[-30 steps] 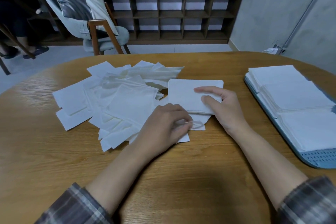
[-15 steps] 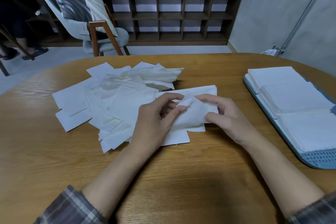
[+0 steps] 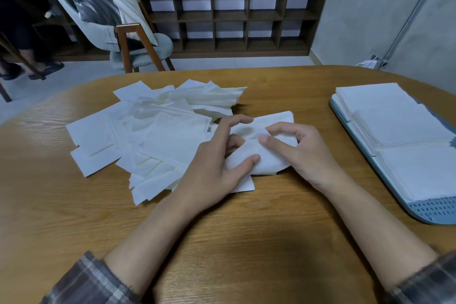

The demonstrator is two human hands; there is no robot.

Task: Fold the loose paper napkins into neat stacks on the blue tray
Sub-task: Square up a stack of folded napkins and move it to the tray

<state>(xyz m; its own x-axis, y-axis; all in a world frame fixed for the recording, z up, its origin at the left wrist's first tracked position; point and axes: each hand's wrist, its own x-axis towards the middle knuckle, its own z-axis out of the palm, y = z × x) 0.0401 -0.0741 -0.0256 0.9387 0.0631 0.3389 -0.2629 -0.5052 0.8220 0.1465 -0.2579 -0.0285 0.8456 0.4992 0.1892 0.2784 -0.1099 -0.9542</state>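
A heap of loose white paper napkins [image 3: 158,131] lies spread over the middle and left of the wooden table [image 3: 222,242]. At its right edge both hands work one white napkin [image 3: 266,160], partly folded. My left hand [image 3: 217,168] pinches its near left part between thumb and fingers. My right hand [image 3: 296,148] pinches its right part, thumb on top. The blue tray [image 3: 434,210] sits at the table's right edge with neat stacks of folded napkins [image 3: 399,126] on it.
A grey chair with wooden legs [image 3: 128,42] stands behind the table, and a dark cubby shelf [image 3: 232,15] with plants lines the back wall. A seated person's legs [image 3: 29,57] show at far left. Bare tabletop lies in front of my hands.
A second ago my right hand lay flat on the napkin and my left gripped beside it. Both hands have since lifted and bent the napkin between them, moving closer together.
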